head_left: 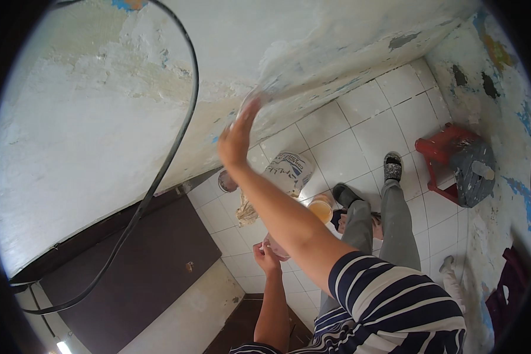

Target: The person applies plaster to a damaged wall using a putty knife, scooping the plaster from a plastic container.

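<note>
My right arm stretches up and across to the peeling, patchy wall. The right hand is at the wall surface, fingers pressed together and blurred at the tips. A thin pale edge shows beside the fingers, but what they hold is hidden. Lower down, my left hand grips the side of a pinkish container, with the thumb on top. My right forearm covers part of that container, and its contents cannot be made out.
On the tiled floor stand a white printed bucket, a tub of yellowish liquid and a crumpled tan bag. A red plastic stool with a grey bundle is at right. A black cable loops at left above a dark panel.
</note>
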Demonstrator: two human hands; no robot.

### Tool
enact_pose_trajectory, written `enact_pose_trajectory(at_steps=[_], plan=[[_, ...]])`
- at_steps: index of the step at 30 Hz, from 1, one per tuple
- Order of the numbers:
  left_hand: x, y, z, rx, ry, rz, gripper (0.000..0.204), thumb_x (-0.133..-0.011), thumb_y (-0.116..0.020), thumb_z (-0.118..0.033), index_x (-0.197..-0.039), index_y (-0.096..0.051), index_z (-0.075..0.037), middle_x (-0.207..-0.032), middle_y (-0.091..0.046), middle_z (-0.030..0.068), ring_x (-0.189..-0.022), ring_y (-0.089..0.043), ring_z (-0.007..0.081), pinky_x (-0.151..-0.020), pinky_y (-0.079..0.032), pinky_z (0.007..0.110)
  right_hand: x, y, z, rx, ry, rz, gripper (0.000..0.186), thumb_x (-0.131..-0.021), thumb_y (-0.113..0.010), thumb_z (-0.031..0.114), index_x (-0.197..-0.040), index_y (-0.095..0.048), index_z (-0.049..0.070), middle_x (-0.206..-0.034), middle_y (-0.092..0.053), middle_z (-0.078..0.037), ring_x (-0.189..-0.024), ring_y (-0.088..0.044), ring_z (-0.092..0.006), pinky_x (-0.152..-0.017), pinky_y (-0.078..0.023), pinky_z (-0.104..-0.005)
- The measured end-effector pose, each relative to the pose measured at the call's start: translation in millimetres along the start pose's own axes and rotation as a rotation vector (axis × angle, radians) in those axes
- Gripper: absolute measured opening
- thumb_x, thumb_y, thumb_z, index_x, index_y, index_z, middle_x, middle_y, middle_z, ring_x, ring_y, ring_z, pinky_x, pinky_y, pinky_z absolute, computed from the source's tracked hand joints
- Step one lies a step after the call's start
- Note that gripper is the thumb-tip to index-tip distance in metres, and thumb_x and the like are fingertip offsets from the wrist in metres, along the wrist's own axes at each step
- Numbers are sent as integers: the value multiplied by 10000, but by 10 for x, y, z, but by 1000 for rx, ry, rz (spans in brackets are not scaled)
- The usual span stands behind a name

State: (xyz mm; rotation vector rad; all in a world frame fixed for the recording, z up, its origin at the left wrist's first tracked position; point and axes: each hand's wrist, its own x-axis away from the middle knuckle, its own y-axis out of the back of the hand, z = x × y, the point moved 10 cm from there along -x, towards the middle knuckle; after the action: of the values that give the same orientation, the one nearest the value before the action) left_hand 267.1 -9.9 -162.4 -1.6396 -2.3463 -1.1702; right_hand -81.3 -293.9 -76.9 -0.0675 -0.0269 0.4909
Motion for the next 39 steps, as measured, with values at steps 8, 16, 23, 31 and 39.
enact_pose_trajectory(at_steps=[8, 16, 23, 31, 39], plan=[[138, -188, -251, 30, -18, 25, 204, -952, -648, -198, -987, -558, -18, -723, -520, 57, -572, -566, 152, -437, -438, 305, 105, 871, -426, -71, -72, 10, 834, -894, -405, -102, -1622, -15, 11, -1675, -103, -268, -1547, -148, -414, -1264, -156, -414], [153, -62, -219, -34, -72, -16, 231, -948, -653, -217, -987, -554, -11, -742, -523, 56, -604, -533, 128, -498, -435, 295, -1555, 1465, -405, -42, 71, -161, 811, -911, -422, -84, -1594, 14, -61, -1661, -73, -311, -1558, -95, -402, -1275, -101, -415], [360, -238, -163, -50, 30, 33, 222, -939, -660, -221, -979, -566, -24, -700, -534, 44, -613, -530, 122, -490, -418, 291, -48, 296, -411, 73, 97, 91, 877, -862, -437, -116, -1611, 8, -16, -1683, -55, -257, -1564, -56, -398, -1280, -64, -430], [258, -32, -379, -81, -74, -39, 228, -945, -658, -217, -977, -563, -12, -689, -528, 57, -589, -554, 135, -457, -446, 309, -156, 1066, -243, 41, 73, -72, 833, -860, -422, -117, -1615, -87, -13, -1667, -92, -293, -1556, -58, -436, -1271, -81, -478], [336, -120, -241, 52, 9, -29, 244, -947, -674, -226, -984, -558, -14, -688, -529, 54, -560, -518, 119, -471, -429, 296, -691, 574, -53, 143, 290, -157, 765, -919, -444, -60, -1600, -95, -41, -1661, -83, -304, -1550, -70, -444, -1269, -118, -469]])
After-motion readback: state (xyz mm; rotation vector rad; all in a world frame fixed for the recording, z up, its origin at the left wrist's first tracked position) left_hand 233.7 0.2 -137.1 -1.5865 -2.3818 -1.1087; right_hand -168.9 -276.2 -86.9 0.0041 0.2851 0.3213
